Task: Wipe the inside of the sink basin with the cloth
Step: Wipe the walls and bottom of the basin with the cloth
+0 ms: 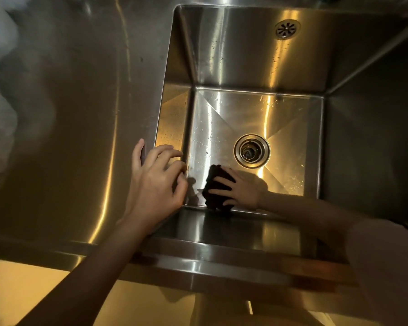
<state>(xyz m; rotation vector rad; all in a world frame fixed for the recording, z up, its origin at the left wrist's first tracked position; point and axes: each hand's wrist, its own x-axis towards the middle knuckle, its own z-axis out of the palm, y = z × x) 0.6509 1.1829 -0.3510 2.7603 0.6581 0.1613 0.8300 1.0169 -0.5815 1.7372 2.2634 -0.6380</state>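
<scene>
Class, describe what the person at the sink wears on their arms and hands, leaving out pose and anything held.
Both hands are bare: no gloves, rings or watch show on the left hand or the right hand. The left forearm is uncovered. A light sleeve covers the right upper arm.

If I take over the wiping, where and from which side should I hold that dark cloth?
Likely from above, over its bunched top: the cloth lies crumpled on the sink floor near the front wall, right hand spread over it from the right. The left and front walls crowd it, so come from the drain side.
</scene>
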